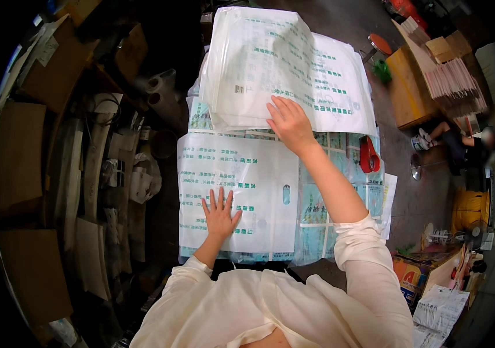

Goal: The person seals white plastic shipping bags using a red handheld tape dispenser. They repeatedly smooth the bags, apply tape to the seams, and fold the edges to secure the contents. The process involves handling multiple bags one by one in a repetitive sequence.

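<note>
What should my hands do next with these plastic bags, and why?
Probably slide the top bag off the far stack toward you: your right hand already rests on its near edge, while your left hand lies flat on the single bag laid nearer.

Cluttered packing workshop, probably, stacked printed plastic bags (294,69) on table, cardboard boxes (15,151), paper bundles (453,84) around
</note>
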### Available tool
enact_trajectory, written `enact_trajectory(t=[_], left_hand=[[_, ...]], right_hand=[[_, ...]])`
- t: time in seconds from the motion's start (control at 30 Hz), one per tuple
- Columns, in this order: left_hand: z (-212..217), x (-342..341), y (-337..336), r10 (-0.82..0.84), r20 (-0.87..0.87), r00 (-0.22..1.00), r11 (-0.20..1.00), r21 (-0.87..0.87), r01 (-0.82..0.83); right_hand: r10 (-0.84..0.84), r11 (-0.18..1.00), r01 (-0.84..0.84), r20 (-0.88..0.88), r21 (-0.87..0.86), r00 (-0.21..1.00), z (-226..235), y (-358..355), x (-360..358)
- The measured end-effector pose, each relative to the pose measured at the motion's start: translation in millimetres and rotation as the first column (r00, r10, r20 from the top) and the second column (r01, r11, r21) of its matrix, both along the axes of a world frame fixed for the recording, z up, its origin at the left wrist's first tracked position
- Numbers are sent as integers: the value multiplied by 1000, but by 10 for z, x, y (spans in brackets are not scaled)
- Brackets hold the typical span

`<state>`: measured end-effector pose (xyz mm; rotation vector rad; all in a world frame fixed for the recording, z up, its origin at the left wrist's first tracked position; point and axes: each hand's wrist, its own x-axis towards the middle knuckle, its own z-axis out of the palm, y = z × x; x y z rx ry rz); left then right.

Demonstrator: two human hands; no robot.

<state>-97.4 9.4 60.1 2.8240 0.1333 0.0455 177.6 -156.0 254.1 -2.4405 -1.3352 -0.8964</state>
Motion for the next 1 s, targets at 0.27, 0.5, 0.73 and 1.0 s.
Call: enact_trajectory(t=[0.27, 0.5, 0.73, 1.0], left_hand=[[7, -23, 64, 1, -16, 1000, 1000, -10, -1], [17, -31, 62, -3, -23, 1000, 1000, -29, 2], [36, -34, 67, 1, -15, 1000, 1000, -30, -1], [11, -62, 79, 6, -28, 1000, 1000, -24, -6]], right_hand=[[59, 984, -25, 192, -176, 980, -59, 287, 161], [76, 980, -43, 165, -194, 983, -31, 586, 106], [11, 1000, -12, -30, -25, 999, 55, 634, 332], [39, 851, 426, -847, 306, 530, 451, 437, 982]])
